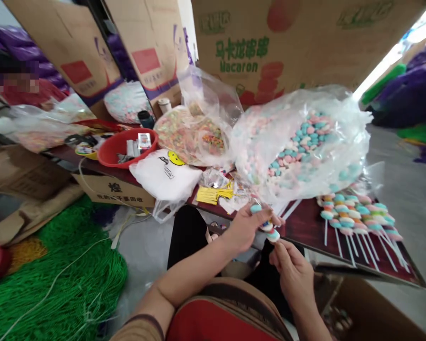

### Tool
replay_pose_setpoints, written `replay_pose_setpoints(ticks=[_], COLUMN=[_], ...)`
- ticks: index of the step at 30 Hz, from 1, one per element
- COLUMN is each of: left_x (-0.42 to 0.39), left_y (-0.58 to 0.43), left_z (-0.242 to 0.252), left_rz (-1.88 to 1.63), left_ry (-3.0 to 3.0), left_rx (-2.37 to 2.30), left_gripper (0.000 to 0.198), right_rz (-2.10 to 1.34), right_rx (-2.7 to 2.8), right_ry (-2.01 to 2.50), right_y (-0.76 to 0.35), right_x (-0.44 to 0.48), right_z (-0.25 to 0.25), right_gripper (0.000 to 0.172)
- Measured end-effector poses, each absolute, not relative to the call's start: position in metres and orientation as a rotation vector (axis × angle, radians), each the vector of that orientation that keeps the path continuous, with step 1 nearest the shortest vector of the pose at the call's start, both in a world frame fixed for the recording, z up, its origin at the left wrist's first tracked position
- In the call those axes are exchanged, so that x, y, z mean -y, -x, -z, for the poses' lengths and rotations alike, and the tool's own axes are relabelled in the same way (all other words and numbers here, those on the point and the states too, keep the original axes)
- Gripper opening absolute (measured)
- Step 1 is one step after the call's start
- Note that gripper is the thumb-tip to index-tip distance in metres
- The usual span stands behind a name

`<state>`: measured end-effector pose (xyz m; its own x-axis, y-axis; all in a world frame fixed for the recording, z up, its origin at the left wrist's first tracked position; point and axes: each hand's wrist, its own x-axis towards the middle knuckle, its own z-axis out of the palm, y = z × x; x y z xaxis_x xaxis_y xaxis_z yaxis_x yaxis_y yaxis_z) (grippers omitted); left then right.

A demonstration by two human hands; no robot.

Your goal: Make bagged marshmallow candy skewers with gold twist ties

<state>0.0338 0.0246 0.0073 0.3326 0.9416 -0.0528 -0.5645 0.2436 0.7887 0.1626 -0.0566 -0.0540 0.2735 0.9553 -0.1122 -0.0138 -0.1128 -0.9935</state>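
Between my two hands is a candy skewer (274,235) of blue, white and pink round pieces, tilted over my lap. My left hand (244,228) is closed around its upper part, fingers wrapped over the candies. Just below the lowest piece, my right hand (294,269) pinches the skewer's lower end; the stick itself is mostly hidden by the fingers. Beyond the hands lies a large clear bag (301,142) of blue, pink and white candies. Finished-looking candy skewers (358,215) with white sticks lie piled at the right on the dark red table (307,220).
Yellow twist ties (213,195), a white plastic bag (165,175) and a red basin (128,147) line the table. A bag of small colourful candies (195,135) stands behind. Cardboard boxes (298,52) rise at the back. Green netting (74,270) covers the left floor. Another person sits far left.
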Motion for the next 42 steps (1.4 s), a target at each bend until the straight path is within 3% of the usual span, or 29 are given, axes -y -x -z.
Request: replay_pose_setpoints(ticks=[4,7,11,17,22,24,29,37,42], left_x=[-0.013,-0.012,-0.019,-0.015,-0.027,-0.034,-0.035,-0.018,-0.022], left_y=[-0.042,-0.038,-0.03,-0.027,-0.01,-0.006,-0.016,-0.036,-0.031], left_z=[-0.001,-0.006,-0.013,-0.007,-0.015,-0.019,-0.018,0.002,-0.002], left_rz=[-1.117,-1.16,-1.246,-1.062,-1.052,-1.144,-1.227,-1.278,-1.296], left_ry=[-0.79,-0.773,-0.775,-0.854,-0.835,-0.783,-0.689,-0.614,-0.639], left_rx=[-0.585,-0.57,-0.577,-0.602,-0.434,-0.4,-0.46,-0.527,-0.561], left_gripper=[0.054,0.052,0.052,0.059,0.087,0.085,0.054,0.048,0.053], right_rz=[-1.256,-1.354,-1.292,-1.251,-1.303,-1.313,-1.356,-1.488,-1.367], right_rx=[0.83,0.805,0.925,0.806,0.73,0.76,0.835,0.856,0.976], right_ry=[1.339,1.298,1.392,1.312,1.266,1.277,1.337,1.336,1.448], right_y=[-0.157,-0.155,-0.16,-0.157,-0.157,-0.16,-0.164,-0.161,-0.164], right_x=[0.056,0.055,0.054,0.051,0.049,0.05,0.053,0.05,0.047], right_z=[0.052,0.048,0.052,0.067,0.069,0.07,0.071,0.055,0.049], right_gripper=[0.047,0.05,0.06,0.054,0.054,0.054,0.06,0.064,0.072])
